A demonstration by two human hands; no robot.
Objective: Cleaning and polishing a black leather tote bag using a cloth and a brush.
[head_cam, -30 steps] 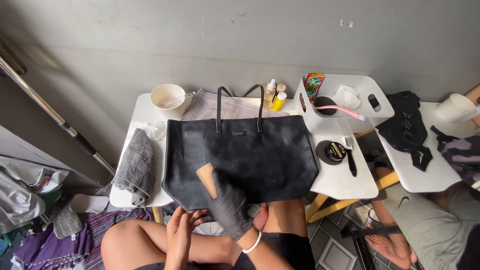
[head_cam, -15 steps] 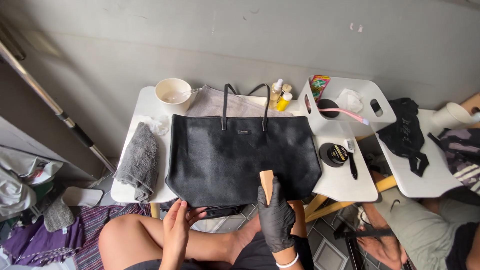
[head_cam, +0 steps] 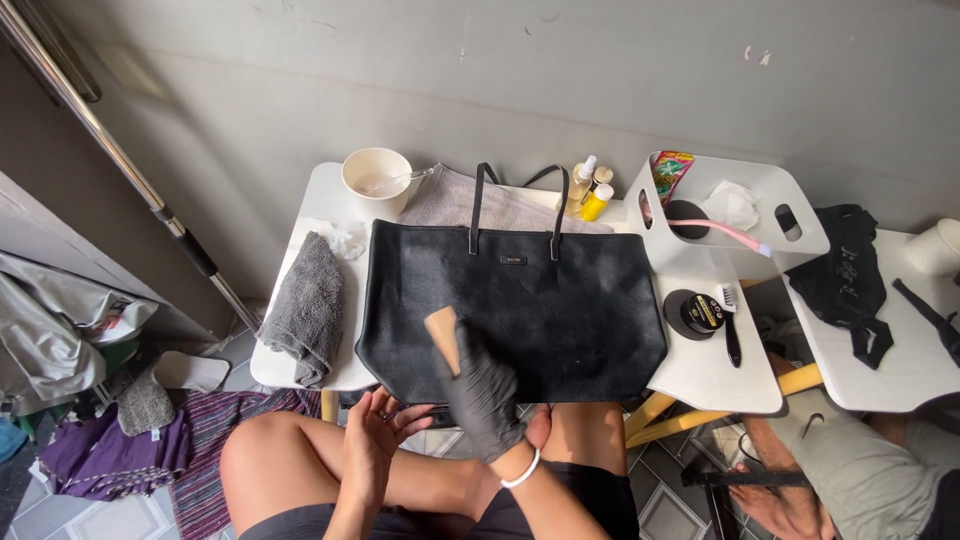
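Note:
A black leather tote bag (head_cam: 540, 300) lies flat on a white table (head_cam: 710, 370), handles pointing away from me. My right hand (head_cam: 482, 395), in a black glove, grips a wooden-backed brush (head_cam: 442, 335) and presses it on the bag's lower left part. My bare left hand (head_cam: 375, 435) rests at the bag's near bottom edge, fingers spread against it, above my knee.
A grey towel (head_cam: 308, 305) lies left of the bag, a white bowl (head_cam: 375, 180) behind it. Small bottles (head_cam: 590, 190), a white tray (head_cam: 790, 215) with a pink toothbrush, a polish tin (head_cam: 695, 312) and a black brush (head_cam: 730, 325) stand to the right. Another person's legs (head_cam: 800, 480) show at lower right.
My gloved right hand has swept the brush across the bag's lower part: to the right, then back to the left. The left hand stayed at the bottom edge.

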